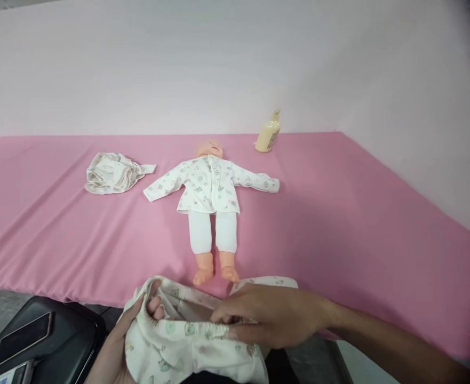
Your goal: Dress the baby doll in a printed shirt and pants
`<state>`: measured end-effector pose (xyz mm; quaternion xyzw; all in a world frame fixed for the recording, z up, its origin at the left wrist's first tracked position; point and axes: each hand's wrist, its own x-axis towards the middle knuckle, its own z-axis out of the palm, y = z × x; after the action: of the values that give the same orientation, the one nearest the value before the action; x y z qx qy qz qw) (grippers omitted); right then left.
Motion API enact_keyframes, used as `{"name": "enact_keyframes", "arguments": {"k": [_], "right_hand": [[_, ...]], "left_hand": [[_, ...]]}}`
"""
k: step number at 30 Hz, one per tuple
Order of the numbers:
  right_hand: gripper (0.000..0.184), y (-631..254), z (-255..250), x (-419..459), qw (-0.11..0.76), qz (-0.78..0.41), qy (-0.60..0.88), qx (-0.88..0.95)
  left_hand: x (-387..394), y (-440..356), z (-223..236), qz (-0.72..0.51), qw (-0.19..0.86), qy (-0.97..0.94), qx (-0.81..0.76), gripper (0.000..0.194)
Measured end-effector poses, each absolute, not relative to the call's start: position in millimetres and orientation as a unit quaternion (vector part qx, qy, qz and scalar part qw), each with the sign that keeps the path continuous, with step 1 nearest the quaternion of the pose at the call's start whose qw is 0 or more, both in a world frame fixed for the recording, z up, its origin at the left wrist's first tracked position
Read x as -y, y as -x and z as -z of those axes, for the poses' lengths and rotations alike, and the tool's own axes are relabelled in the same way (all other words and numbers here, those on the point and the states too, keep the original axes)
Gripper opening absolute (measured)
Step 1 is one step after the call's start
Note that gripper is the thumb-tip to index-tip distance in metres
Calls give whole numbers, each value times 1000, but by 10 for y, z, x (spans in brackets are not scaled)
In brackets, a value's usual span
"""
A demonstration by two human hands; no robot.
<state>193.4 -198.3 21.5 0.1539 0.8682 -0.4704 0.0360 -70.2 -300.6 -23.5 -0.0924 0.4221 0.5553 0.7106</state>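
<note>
At the near edge of the pink-covered table, a pair of white printed baby pants (202, 349) hangs between both hands, its elastic waist spread apart. My left hand (117, 341) grips the left side, with fingers inside the opening and the thumb outside. On the right side, my right hand (267, 312) pinches the waistband between thumb and fingers. Just beyond lies a baby doll (205, 266) on its back, feet toward me. It wears a white printed jacket (202, 184) with the sleeves stretched out, and its white legs and bare feet show below.
A crumpled printed cloth (112, 173) lies left of the doll on the pink sheet (339, 224). A pump bottle (269, 133) stands by the wall at the back. Lower left, a phone (23, 338) rests on a black stool (70, 341).
</note>
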Motion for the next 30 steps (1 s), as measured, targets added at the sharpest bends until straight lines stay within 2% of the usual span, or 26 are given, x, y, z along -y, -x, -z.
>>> {"name": "enact_keyframes", "arguments": {"k": [4, 7, 9, 13, 17, 20, 26, 30], "right_hand": [[27, -1887, -362, 1895, -34, 325, -250, -911], [36, -1790, -314, 1747, -69, 161, -250, -952], [39, -1703, -229, 1646, -69, 66, -204, -974], [28, -1498, -87, 1543, -23, -50, -133, -990], [28, -1276, 8, 1530, 56, -113, -131, -983], [23, -1194, 50, 1488, 67, -136, -132, -980], [12, -1329, -93, 1382, -7, -108, -79, -991], [14, -1388, -188, 1370, -45, -113, -82, -989]], "left_hand": [[2911, 527, 296, -555, 687, 100, -458, 34], [2829, 379, 301, -574, 683, 68, -446, 38], [2802, 309, 287, -587, 689, 40, -424, 39], [2829, 255, 252, -591, 686, 21, -423, 42], [2875, 265, 251, -582, 692, 22, -427, 49], [2884, 286, 276, -580, 704, 25, -409, 50], [2900, 297, 328, -589, 717, 42, -371, 47], [2898, 236, 306, -592, 734, 52, -330, 43]]}}
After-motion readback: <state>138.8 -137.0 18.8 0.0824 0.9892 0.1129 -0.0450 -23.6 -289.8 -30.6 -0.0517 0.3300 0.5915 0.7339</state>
